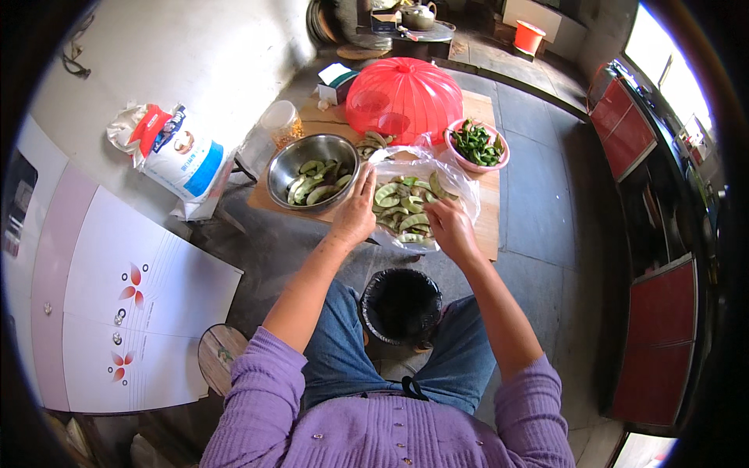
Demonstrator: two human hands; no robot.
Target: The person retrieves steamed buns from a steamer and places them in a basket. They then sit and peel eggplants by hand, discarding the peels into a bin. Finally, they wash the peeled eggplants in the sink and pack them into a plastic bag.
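My left hand is held upright with its fingers extended, between the steel bowl and the plastic bag; no object shows in it. Flat green bean pods lie inside the steel bowl. My right hand is bent over the right side of the clear plastic bag, its fingertips by the pods. What those fingers hold, if anything, cannot be made out. Many flat green bean pods fill the open bag. More pods lie behind it on the low wooden table.
A red mesh food cover, a pink basket of green peppers, a clear jar and a box stand on the table. A black-lined bin is between my knees. A stool is at the left.
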